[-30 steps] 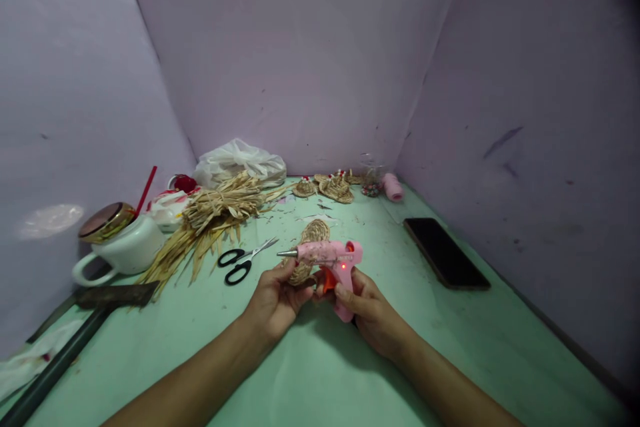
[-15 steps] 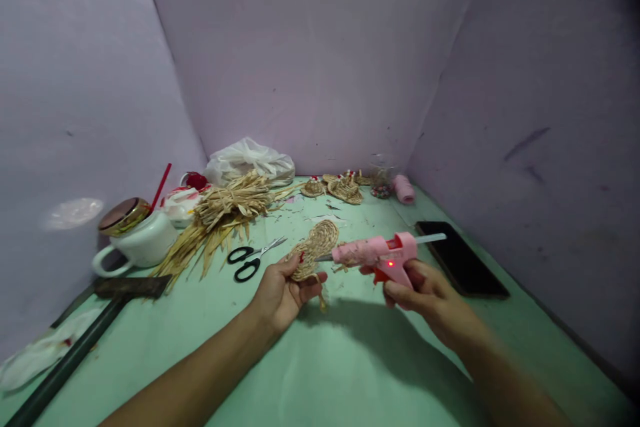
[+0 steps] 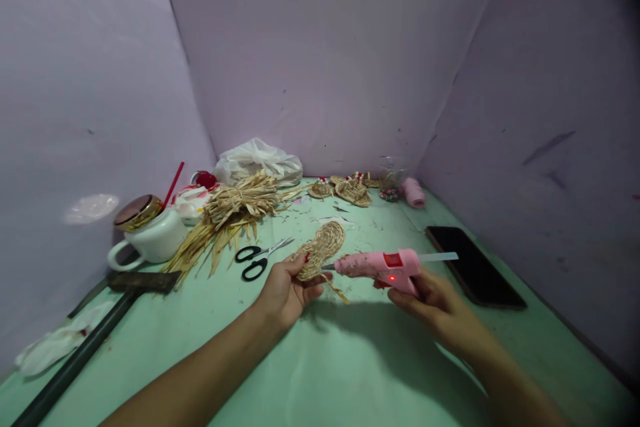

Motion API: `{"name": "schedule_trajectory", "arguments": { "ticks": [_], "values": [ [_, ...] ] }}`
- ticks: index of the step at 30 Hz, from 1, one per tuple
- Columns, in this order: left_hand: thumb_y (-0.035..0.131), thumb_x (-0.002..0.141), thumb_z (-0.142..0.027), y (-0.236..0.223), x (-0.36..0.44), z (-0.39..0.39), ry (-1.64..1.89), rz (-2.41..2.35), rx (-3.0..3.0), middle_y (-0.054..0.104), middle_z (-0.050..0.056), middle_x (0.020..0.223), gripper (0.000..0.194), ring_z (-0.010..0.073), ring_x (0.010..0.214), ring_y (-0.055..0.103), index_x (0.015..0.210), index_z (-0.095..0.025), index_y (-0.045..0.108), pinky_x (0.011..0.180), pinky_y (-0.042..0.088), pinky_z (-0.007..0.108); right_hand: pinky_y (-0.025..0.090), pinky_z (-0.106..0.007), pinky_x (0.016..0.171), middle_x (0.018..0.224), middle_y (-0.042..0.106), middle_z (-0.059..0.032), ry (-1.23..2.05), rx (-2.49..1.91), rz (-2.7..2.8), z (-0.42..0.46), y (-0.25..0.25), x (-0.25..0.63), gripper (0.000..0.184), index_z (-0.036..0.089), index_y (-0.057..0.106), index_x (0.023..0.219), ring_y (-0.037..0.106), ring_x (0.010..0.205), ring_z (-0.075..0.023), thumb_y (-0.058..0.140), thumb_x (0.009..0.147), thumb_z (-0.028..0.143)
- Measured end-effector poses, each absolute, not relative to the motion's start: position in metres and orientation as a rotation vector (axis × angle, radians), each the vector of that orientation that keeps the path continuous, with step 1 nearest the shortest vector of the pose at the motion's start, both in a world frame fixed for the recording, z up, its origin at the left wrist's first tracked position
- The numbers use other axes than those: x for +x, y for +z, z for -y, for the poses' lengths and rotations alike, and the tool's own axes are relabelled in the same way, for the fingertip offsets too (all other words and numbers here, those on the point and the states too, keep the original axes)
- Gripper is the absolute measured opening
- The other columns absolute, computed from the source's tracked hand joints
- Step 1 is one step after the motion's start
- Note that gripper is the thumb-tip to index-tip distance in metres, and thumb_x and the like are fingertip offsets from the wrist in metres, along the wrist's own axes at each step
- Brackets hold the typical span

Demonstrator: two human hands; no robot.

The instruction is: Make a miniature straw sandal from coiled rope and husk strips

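Observation:
My left hand point(image 3: 284, 291) is closed on the near end of a small woven straw sole point(image 3: 323, 248), holding it just above the green table point(image 3: 320, 373). My right hand point(image 3: 434, 298) grips a pink glue gun point(image 3: 380, 265) by its handle, a red light glowing on its side. The gun lies almost level and its metal nozzle points left at the sole's near edge. A clear glue stick juts out of the gun's back end toward the right.
Black-handled scissors point(image 3: 260, 259) lie left of the sole, beside a heap of dry straw point(image 3: 230, 213). A white mug with a gold lid point(image 3: 147, 230) stands at the left. A dark phone point(image 3: 475, 268) lies at the right. Finished straw pieces point(image 3: 350, 189), a pink spool point(image 3: 414, 192) and a plastic bag point(image 3: 257, 161) sit at the back.
My right hand has swung the glue gun out to the right and lowered it level, nozzle now at the sole's edge. My left hand kept hold of the sole.

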State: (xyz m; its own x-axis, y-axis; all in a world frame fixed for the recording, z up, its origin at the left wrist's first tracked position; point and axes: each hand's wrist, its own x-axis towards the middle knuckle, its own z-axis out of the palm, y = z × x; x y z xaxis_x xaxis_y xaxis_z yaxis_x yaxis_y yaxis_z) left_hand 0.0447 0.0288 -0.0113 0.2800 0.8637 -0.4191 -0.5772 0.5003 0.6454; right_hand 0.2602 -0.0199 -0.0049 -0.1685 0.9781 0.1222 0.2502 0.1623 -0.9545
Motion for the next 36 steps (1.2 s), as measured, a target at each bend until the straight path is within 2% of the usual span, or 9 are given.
{"name": "schedule_trajectory", "arguments": {
  "ticks": [11,15,22,36],
  "values": [
    [0.049,0.078,-0.015,-0.014,0.046,-0.027,1.019,-0.839,0.441,0.064,0.006,0.071,0.020,0.0151,0.053,0.061,0.097,-0.012,0.055,0.039,0.050,0.024,0.045,-0.032,0.065,0.080,0.063,-0.0038,1.073,-1.211,1.591,0.020,-0.010,0.258,0.029,0.021,0.060,0.100,0.056,0.073,-0.0199,0.059,0.074,0.032],
    [0.050,0.078,-0.015,-0.014,0.046,-0.027,1.017,-0.832,0.448,0.064,0.005,0.071,0.020,0.0143,0.052,0.060,0.096,-0.013,0.055,0.040,0.050,0.023,0.044,-0.030,0.065,0.082,0.063,-0.0031,1.073,-1.229,1.603,0.020,-0.009,0.257,0.027,0.021,0.060,0.098,0.054,0.073,-0.0185,0.060,0.073,0.032],
    [0.049,0.078,-0.015,-0.015,0.046,-0.027,1.023,-0.852,0.449,0.063,0.006,0.070,0.020,0.0138,0.051,0.059,0.097,-0.012,0.055,0.040,0.049,0.024,0.042,-0.027,0.057,0.073,0.060,-0.0017,1.071,-1.224,1.571,0.020,-0.011,0.259,0.020,0.020,0.061,0.087,0.052,0.066,-0.0172,0.061,0.071,0.033],
    [0.052,0.076,-0.014,-0.017,0.046,-0.028,1.030,-0.821,0.443,0.063,0.005,0.071,0.020,0.0133,0.050,0.058,0.095,-0.012,0.056,0.040,0.049,0.025,0.042,-0.029,0.060,0.072,0.060,-0.0021,1.116,-1.220,1.534,0.019,-0.020,0.260,0.018,0.020,0.062,0.084,0.053,0.071,-0.0190,0.062,0.071,0.033]
  ]
}}
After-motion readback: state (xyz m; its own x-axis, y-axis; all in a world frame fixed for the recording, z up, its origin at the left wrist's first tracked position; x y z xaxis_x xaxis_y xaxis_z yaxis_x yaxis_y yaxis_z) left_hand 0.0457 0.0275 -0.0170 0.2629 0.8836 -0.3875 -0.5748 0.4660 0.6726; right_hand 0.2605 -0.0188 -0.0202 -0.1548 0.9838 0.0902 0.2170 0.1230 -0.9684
